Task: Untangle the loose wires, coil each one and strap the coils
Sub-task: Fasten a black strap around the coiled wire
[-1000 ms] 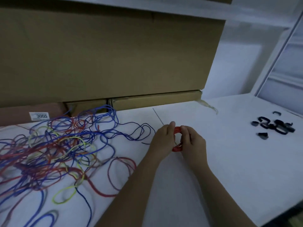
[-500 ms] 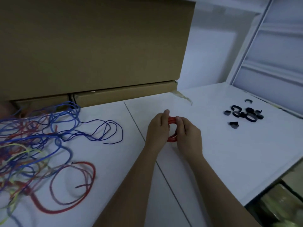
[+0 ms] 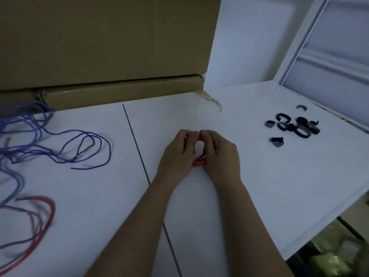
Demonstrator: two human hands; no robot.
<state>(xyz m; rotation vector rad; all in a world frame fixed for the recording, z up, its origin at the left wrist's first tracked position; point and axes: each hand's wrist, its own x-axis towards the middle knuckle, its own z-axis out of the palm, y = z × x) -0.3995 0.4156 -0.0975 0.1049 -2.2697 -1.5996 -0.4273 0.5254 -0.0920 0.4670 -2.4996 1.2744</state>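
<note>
A small red wire coil [image 3: 199,162] sits between my two hands on the white table [image 3: 259,176]. My left hand [image 3: 179,154] grips its left side and my right hand [image 3: 219,154] grips its right side, fingertips meeting at the coil's top. Most of the coil is hidden by my fingers. Loose blue wires [image 3: 60,144] sprawl at the left, and a red wire loop [image 3: 40,220] lies at the lower left. Several black straps [image 3: 293,126] lie in a cluster at the right.
Large cardboard boxes [image 3: 103,48] stand along the back of the table. A dark seam [image 3: 143,168] runs down the tabletop. The table's edge [image 3: 327,214] falls away at the lower right. A white frame [image 3: 299,37] rises at the right.
The view has swung to the right, so the wire tangle has slid toward the left edge and the straps nearer the middle. Both hands keep their hold on the red coil.
</note>
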